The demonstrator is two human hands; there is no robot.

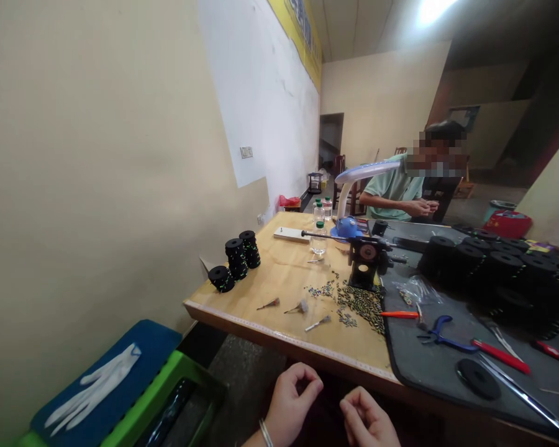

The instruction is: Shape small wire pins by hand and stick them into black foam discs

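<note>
Low in the view, in front of the table edge, my left hand [292, 397] is closed with thumb and forefinger pinched together. My right hand [367, 417] faces it a short gap away, also pinched. Whatever lies between the fingertips is too small or dark to make out. Beyond them on the wooden table [246, 292] is a spread of small dark-and-yellow pieces [361, 304]. Three small bundles with thin stems lie to its left, one of them a pale bundle [302, 306]. A black clamp-like device [366, 261] with a long rod stands behind the pieces.
Black spools [236, 257] stand at the table's left; more black spools [494, 261] crowd the grey mat [414, 354]. Blue-handled pliers [447, 335], red-handled tools and tweezers lie there. A desk lamp [349, 226] and bottles [319, 233] stand behind. A person [391, 186] sits opposite. A glove [95, 385] lies left.
</note>
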